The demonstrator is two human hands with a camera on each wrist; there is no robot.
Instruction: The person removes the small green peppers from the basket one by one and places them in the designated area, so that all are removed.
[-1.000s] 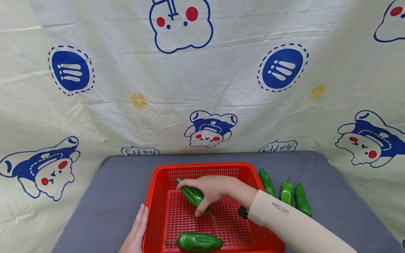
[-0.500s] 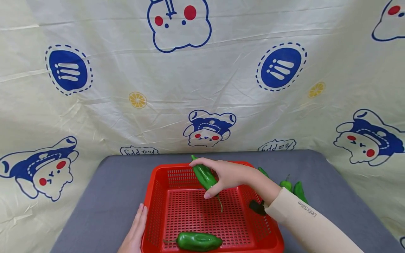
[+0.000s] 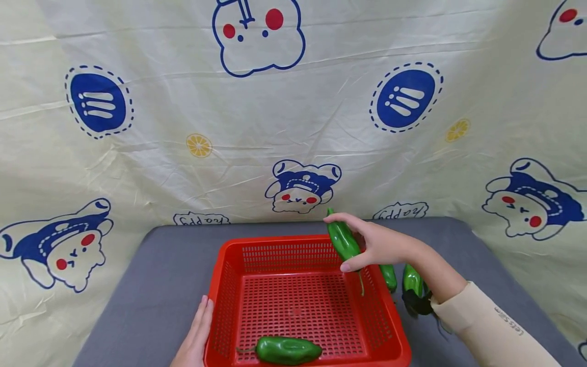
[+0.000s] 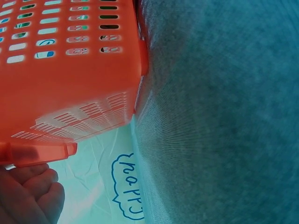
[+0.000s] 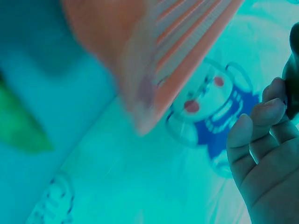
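Observation:
My right hand (image 3: 376,242) pinches a long green pepper (image 3: 343,240) above the far right corner of the red plastic basket (image 3: 257,237). The pepper slants, its thin stem hanging down past the thumb. At the right edge of the right wrist view, part of this pepper shows dark beside the fingers (image 5: 268,114). My left hand (image 3: 194,336) rests against the basket's left rim with fairly straight fingers. In the left wrist view those fingers (image 4: 42,184) lie right at the rim. Another green pepper (image 3: 289,350) lies on the basket floor near the front.
Right of the basket, green peppers lie on the grey tabletop (image 3: 124,316), among them one pepper (image 3: 389,278) close to the basket wall and another pepper (image 3: 412,280) partly behind my right wrist. A cream printed cloth (image 3: 293,117) hangs behind the table.
My right hand has lifted the pepper from inside the basket and carried it rightward to the far right rim. My left hand and the front pepper have stayed in place.

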